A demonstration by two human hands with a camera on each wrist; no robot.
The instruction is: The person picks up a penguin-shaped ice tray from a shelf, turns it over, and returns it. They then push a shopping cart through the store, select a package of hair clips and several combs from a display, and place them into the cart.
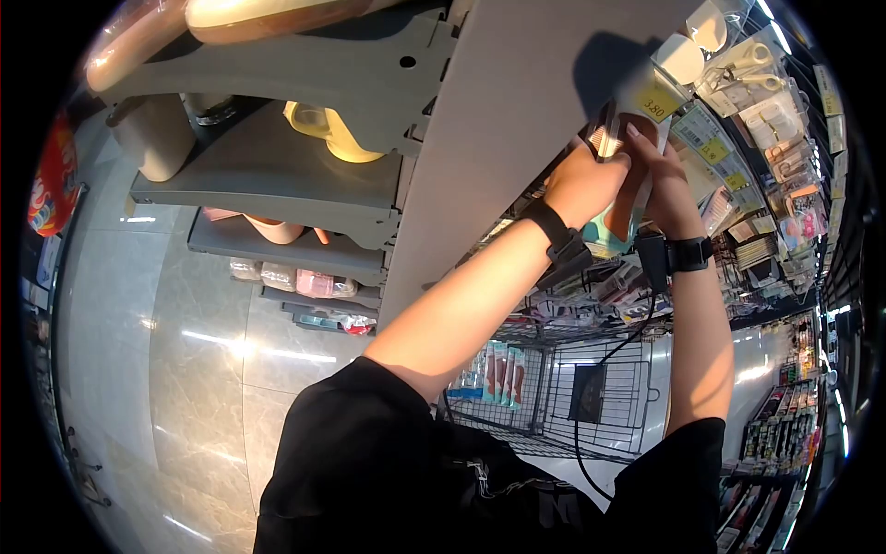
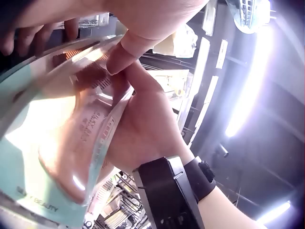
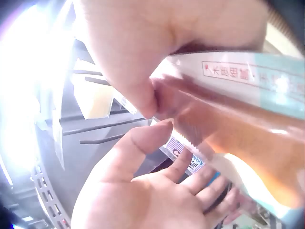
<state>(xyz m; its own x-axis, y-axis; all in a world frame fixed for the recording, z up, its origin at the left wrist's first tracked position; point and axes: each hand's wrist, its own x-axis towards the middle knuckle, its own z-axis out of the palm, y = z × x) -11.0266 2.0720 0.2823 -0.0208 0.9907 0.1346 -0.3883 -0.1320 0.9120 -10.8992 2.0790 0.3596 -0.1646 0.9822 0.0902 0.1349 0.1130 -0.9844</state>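
Note:
A brown comb in a clear and teal package [image 1: 630, 196] is held between both hands, close to the shelf rack. My left hand [image 1: 588, 186] grips its near side, fingers curled. On the other side my right hand [image 1: 672, 189] pinches the package, thumb on its front. In the left wrist view the package [image 2: 71, 143] shows its teal card, and the two thumbs meet near the comb's teeth. The right wrist view has the comb [image 3: 248, 133] tilted, my right hand [image 3: 138, 43] above and my left hand [image 3: 138, 191] below, its fingers partly behind the package.
A wire shopping cart [image 1: 600, 392] holds several comb packages [image 1: 503, 374]. Hanging goods and a yellow price tag [image 1: 653, 103] line the rack at right. Grey shelves [image 1: 277, 171] with cups stand at left, over a tiled floor [image 1: 198, 369]. A black cable [image 1: 579, 451] hangs near the cart.

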